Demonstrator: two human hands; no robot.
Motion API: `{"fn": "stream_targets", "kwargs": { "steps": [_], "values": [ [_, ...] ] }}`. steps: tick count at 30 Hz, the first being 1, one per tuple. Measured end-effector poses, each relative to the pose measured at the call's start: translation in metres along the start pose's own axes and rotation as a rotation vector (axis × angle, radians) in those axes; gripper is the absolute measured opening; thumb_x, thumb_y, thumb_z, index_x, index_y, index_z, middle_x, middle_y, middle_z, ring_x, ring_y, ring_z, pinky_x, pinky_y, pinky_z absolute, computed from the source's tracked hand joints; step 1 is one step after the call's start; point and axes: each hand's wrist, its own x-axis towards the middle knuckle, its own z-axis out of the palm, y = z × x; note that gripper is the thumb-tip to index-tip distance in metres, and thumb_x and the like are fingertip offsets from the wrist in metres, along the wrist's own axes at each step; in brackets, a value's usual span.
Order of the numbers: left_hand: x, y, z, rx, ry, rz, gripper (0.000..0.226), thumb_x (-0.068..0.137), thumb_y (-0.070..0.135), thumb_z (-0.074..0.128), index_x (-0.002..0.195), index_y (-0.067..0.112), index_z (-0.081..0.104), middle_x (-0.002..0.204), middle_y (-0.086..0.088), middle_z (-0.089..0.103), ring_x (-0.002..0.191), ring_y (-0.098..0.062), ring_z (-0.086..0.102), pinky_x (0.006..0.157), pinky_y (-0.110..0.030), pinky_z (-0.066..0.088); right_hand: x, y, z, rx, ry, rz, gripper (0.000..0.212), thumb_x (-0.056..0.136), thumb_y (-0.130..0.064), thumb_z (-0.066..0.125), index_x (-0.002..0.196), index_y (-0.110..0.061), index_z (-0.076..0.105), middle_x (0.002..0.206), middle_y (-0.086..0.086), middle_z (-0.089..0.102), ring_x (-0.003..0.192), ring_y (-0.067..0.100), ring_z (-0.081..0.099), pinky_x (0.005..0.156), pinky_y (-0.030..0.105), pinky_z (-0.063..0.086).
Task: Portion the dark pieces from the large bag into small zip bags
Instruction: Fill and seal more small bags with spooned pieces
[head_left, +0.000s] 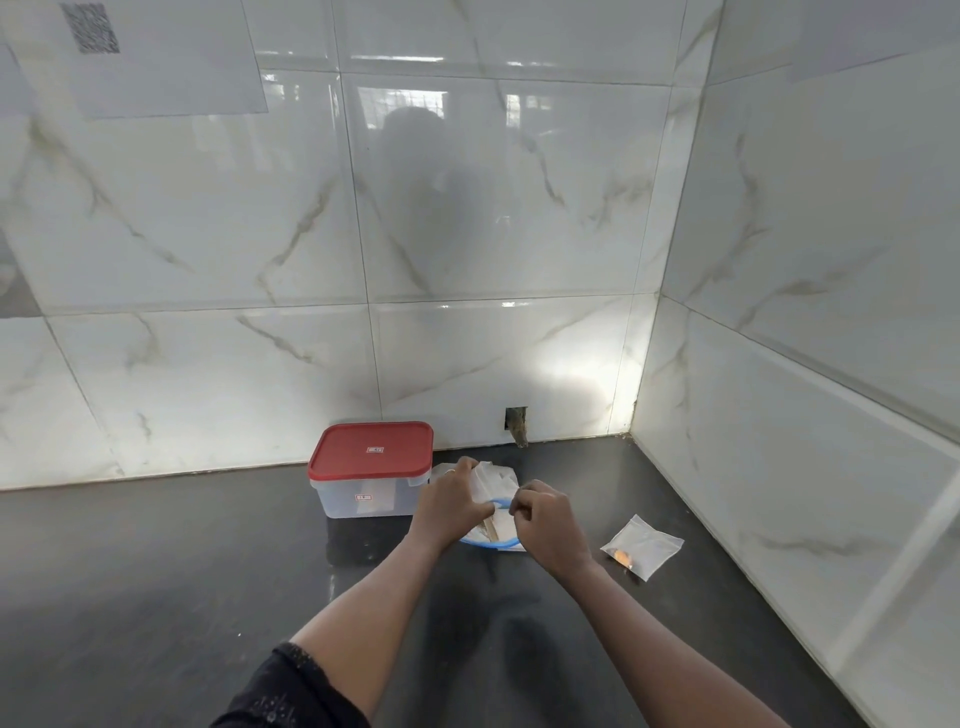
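Gripping a crumpled translucent white plastic bag (493, 480), the left hand (452, 501) has its fingers curled round the film just below the middle of the frame. The right hand (545, 525) sits just beside it, fingers curled and tips at the plastic's lower edge; whether they pinch the film cannot be told. Beneath both hands lies a round blue-rimmed dish (501, 545), mostly hidden, with pale plastic and a brownish streak showing inside it. The dark pieces themselves cannot be made out.

To the right, apart from the hands, a small clear square zip bag (644, 545) lies flat on the glossy black table (156, 571), with an orange-brown bit (622, 557) in its lower corner. Left of the hands stands a rectangular clear plastic box (363, 499) with rounded corners, closed by a smooth red lid (371, 449).

Shiny white marble-veined tiles (467, 208) form the corner behind, with a small rough rectangular hole (516, 423) near the table line. A pale sheet with a blurred printed square (156, 57) hangs in the upper left. A dark speckled sleeve (291, 691) shows at the bottom edge.
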Motion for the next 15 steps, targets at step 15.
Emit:
{"fn": "stream_targets", "kwargs": {
  "steps": [15],
  "values": [
    [0.012, 0.015, -0.026, -0.018, 0.002, -0.063, 0.060, 0.081, 0.039, 0.063, 0.132, 0.014, 0.043, 0.123, -0.012, 0.060, 0.115, -0.032, 0.053, 0.089, -0.036, 0.042, 0.027, -0.034, 0.037, -0.303, -0.399, 0.121, 0.032, 0.094, -0.004, 0.040, 0.123, -0.002, 0.054, 0.124, 0.015, 0.059, 0.116, 0.029, 0.056, 0.093, 0.036, 0.047]
  ]
}}
